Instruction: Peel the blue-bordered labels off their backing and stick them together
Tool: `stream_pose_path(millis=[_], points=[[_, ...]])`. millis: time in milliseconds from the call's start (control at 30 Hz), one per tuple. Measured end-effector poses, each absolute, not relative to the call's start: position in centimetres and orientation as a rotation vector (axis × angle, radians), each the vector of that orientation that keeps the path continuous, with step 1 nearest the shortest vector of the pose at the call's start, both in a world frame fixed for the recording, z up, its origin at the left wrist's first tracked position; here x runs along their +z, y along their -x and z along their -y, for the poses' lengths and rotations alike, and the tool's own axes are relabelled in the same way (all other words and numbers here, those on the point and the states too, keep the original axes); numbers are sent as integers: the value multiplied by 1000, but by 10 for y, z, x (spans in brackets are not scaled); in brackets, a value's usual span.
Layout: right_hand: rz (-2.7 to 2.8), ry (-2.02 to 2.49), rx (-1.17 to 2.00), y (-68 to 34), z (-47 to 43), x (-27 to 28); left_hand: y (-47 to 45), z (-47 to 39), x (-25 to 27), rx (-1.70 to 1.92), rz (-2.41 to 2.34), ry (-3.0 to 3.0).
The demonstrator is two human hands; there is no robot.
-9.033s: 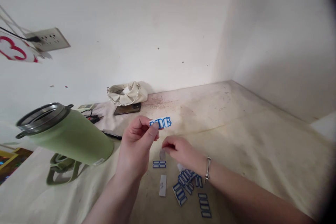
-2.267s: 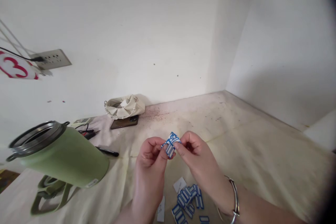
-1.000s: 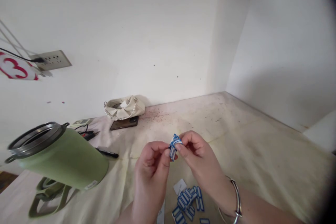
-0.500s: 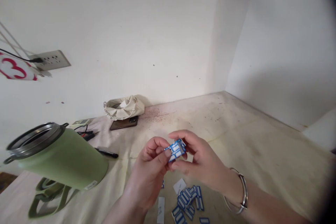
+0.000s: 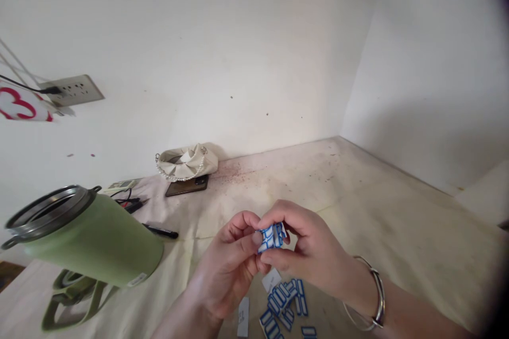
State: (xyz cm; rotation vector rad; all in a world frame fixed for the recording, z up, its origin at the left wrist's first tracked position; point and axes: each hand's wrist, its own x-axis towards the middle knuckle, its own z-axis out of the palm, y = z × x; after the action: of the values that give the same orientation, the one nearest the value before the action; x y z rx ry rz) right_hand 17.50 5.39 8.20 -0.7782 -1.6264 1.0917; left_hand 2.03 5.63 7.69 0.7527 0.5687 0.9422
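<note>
walls: two pale ones, meeting behind one cloth-covered surface (image 5: 377, 222).
our hands: two, meeting low in the middle.
left hand (image 5: 230, 254): pinching one blue-and-white bundle (image 5: 267, 239) between thumb and fingers.
right hand (image 5: 298, 238): thumb and fingers curved closely around that same bundle, holding its other end.
bundle: one, raised above the surface; we cannot count its layers.
loose blue-and-white pieces (image 5: 281, 297): one overlapping pile below our hands, too jumbled for us to count.
white slips (image 5: 243, 318): two, one touching the pile, one left of it.
tumbler (image 5: 99, 243): one, green, lidless, at left.
green lid (image 5: 73, 296): one, beside it.
pen (image 5: 161, 231): one.
phone (image 5: 186, 186): one, by one cream bag (image 5: 186, 161).
</note>
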Motion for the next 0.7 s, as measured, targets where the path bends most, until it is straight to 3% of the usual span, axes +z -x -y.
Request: stream_pose_path(millis=[267, 500, 700], points=[[1622, 727, 1072, -175, -55, 84, -20, -58, 76, 1033, -599, -845], [1510, 873, 1208, -173, -62, 79, -16, -58, 72, 1370, -960, -1418], [1522, 930, 1167, -172, -65, 78, -15, -56, 71, 1338, -1076, -1598]])
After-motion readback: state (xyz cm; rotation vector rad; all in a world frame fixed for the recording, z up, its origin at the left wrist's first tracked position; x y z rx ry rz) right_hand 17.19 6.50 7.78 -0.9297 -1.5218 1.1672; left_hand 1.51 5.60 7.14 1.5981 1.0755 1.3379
